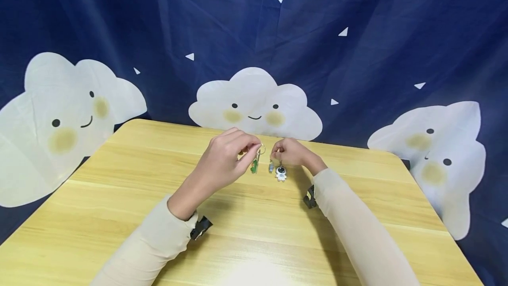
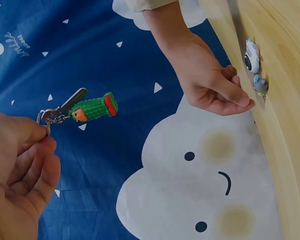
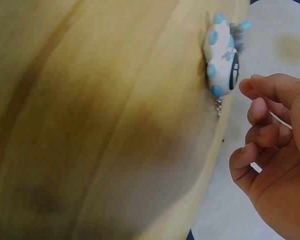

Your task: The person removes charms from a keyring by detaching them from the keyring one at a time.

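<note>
My left hand point(image 1: 224, 158) pinches a metal key ring between thumb and forefinger, held above the table. From the ring hang a silver key point(image 2: 72, 101) and a green corn-shaped charm point(image 2: 94, 109) with an orange face and red base. On the table to the right lies a white astronaut charm point(image 1: 281, 173) with pale blue patches, a dark visor and a short chain. A small grey-blue charm point(image 1: 271, 167) lies beside it. My right hand point(image 1: 293, 151) hovers by these two, fingers loosely bent, with nothing between thumb and fingertips in the right wrist view.
The light wooden table point(image 1: 119, 189) ends at its far edge just beyond my hands. Behind it hangs a dark blue cloth point(image 1: 238, 21) printed with white smiling clouds and small triangles. Each wrist carries a small black camera, as at the left cuff.
</note>
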A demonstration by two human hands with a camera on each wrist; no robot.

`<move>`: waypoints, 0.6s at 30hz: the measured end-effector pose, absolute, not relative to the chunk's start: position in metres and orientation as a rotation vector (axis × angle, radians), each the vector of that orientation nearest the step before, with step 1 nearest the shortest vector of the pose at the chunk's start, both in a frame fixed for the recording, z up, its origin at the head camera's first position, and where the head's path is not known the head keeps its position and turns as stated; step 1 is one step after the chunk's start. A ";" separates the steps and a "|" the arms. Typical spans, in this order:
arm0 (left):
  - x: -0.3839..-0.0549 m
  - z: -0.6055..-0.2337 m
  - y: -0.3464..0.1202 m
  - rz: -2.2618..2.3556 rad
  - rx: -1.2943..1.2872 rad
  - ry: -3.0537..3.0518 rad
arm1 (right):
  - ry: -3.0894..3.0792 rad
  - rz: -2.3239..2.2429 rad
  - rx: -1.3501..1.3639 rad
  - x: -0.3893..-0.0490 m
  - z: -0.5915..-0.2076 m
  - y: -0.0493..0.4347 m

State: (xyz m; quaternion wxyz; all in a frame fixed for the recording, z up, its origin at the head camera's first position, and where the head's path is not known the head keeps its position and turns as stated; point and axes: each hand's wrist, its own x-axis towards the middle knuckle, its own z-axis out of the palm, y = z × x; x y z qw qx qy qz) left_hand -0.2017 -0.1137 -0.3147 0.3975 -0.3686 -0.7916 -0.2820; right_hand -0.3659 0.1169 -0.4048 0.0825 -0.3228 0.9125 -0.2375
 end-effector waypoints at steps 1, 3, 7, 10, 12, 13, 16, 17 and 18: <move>-0.202 -0.315 -0.113 -0.716 -0.933 -2.005 | 2.729 -0.708 -0.977 -0.365 -0.404 0.118; -0.202 -0.316 -0.113 -0.718 -0.932 -2.008 | 2.732 -0.705 -1.012 -0.363 -0.400 0.120; -0.203 -0.316 -0.113 -0.719 -0.930 -2.017 | 2.722 -0.706 -1.095 -0.357 -0.389 0.121; -0.204 -0.317 -0.113 -0.721 -0.928 -2.027 | 2.723 -0.704 -1.123 -0.351 -0.380 0.122; -0.205 -0.318 -0.113 -0.721 -0.926 -2.032 | 2.730 -0.705 -1.146 -0.347 -0.375 0.123; -0.205 -0.318 -0.113 -0.722 -0.924 -2.034 | 2.734 -0.706 -1.155 -0.345 -0.372 0.124; -0.205 -0.318 -0.113 -0.722 -0.920 -2.042 | 2.745 -0.716 -1.214 -0.337 -0.366 0.125; -0.205 -0.318 -0.113 -0.721 -0.919 -2.045 | 2.745 -0.718 -1.242 -0.334 -0.365 0.126; -0.205 -0.318 -0.113 -0.720 -0.916 -2.048 | 2.740 -0.720 -1.267 -0.331 -0.363 0.126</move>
